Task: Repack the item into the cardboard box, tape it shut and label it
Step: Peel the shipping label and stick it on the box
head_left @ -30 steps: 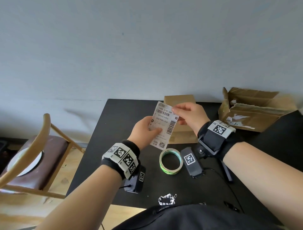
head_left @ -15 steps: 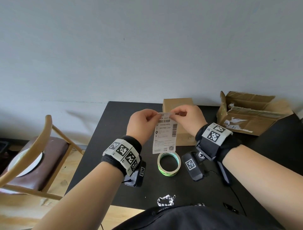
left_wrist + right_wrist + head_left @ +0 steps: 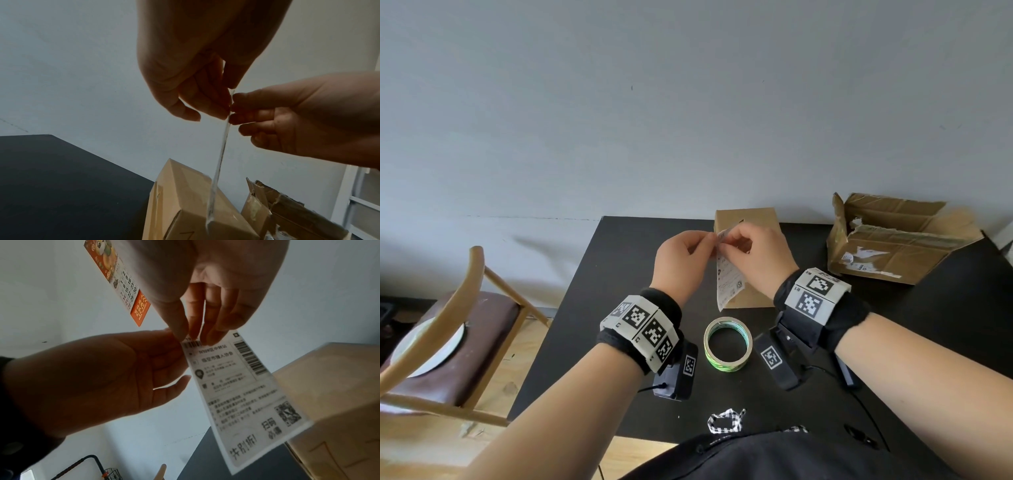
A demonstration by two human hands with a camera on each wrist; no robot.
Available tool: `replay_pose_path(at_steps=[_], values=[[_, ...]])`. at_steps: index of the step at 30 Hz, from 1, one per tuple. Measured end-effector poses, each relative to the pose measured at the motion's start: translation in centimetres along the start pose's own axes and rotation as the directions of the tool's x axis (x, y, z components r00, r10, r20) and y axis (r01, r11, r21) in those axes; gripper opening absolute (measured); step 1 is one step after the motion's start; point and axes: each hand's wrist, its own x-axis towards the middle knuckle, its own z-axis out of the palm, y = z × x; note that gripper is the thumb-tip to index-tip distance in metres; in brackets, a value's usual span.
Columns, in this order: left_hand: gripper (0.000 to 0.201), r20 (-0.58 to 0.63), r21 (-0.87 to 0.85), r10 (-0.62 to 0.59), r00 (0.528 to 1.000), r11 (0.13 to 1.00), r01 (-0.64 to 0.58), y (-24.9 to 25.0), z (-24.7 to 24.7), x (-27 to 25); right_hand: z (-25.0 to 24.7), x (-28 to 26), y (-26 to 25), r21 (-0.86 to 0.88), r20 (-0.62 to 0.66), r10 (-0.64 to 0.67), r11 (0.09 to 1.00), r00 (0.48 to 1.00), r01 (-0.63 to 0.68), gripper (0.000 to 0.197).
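A white shipping label with barcodes and a QR code hangs in the air above the black table. My left hand and right hand both pinch its top edge, fingertips close together. The left wrist view shows the label edge-on, and the right wrist view shows the label's printed face. Behind it stands the closed small cardboard box, also seen as the box under the label. A roll of tape lies flat on the table near me.
A torn open cardboard box sits at the table's back right. A wooden chair with a white plate stands left of the table. A calendar hangs on the wall. A checked cloth scrap lies at the table's near edge.
Both hands have moved up to the label's top edge and come together there. The label has turned from facing me to hanging nearly edge-on.
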Motion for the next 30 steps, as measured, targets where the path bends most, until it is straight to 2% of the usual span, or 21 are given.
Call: replay_pose_path(at_steps=[4,13,22,30], values=[[0.021,0.009,-0.003,-0.009,1.0,1.0,0.009,0.2,0.4,0.1,-0.3,0.0,0.2,0.018,-0.008,0.034,0.999,0.999,-0.034,0.013],[0.013,0.061,0.04,0.033,0.998,0.999,-0.036,0.5,1.2,0.9,-1.3,0.2,1.3,-0.017,0.004,0.089,0.996,0.996,-0.089,0.012],[0.013,0.106,0.114,0.083,0.991,0.989,-0.095,0.5,1.9,1.8,-2.0,0.8,1.9,0.064,0.008,0.117,0.991,0.993,-0.118,0.02],[0.014,0.126,0.162,0.072,0.989,0.982,-0.092,-0.2,1.7,2.6,-1.8,1.8,2.6,-0.016,0.061,0.114,0.993,0.992,-0.113,0.016]])
